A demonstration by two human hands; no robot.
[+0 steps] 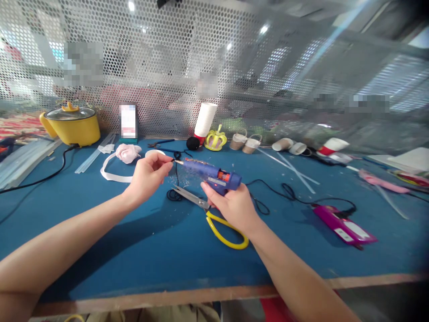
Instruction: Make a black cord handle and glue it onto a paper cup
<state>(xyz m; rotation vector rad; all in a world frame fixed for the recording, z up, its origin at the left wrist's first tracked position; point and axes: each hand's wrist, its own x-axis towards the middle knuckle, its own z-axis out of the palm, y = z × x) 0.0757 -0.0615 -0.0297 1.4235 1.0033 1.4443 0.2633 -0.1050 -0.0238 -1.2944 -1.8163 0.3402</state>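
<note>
Okay, so the right hand has a full grip on the blue glue gun, held up over the middle of the surface, long axis running pretty much side to side and nozzle aimed at the surface's left edge. The left hand is the one nearer that nozzle, fingertips pinching what looks like a bit of black cord right by the tip, just left of the gun.
</note>
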